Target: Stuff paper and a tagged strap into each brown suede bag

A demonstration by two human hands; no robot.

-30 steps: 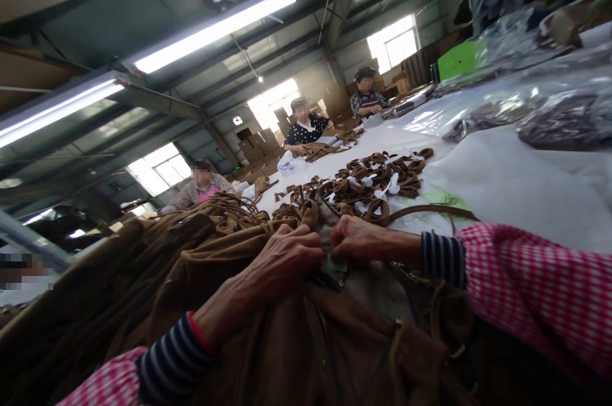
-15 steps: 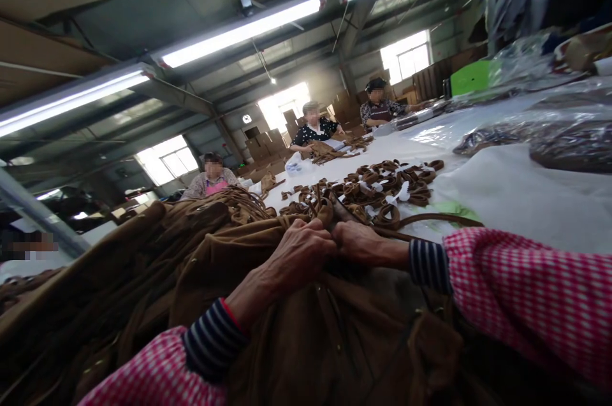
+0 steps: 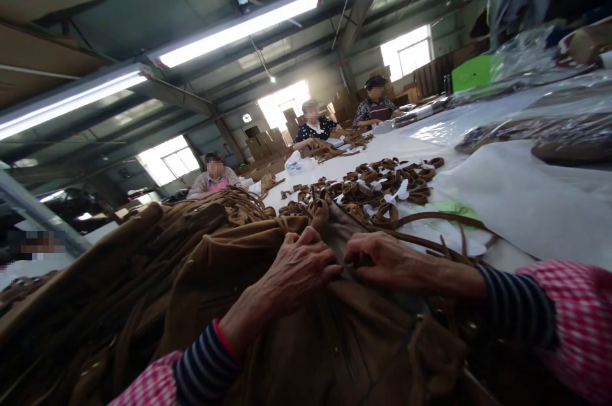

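A brown bag (image 3: 296,342) of soft material lies in front of me, its upper edge between my hands. My left hand (image 3: 301,266) has its fingers bent and closed on that edge. Just right of it, my right hand (image 3: 382,259) pinches the greyish lining (image 3: 337,224) at the opening, fingertips curled. A small gap separates the two hands. A brown strap (image 3: 440,218) runs off to the right behind my right hand.
More brown bags (image 3: 143,253) are heaped at the left. Coiled brown straps with white wraps (image 3: 382,186) lie on the white table (image 3: 335,169). Plastic-wrapped items (image 3: 574,138) are at the right. Three people work across the table; another is partly visible at far left.
My right hand has moved slightly right, away from my left hand, and the lining between them shows more. My left hand has shifted a little down.
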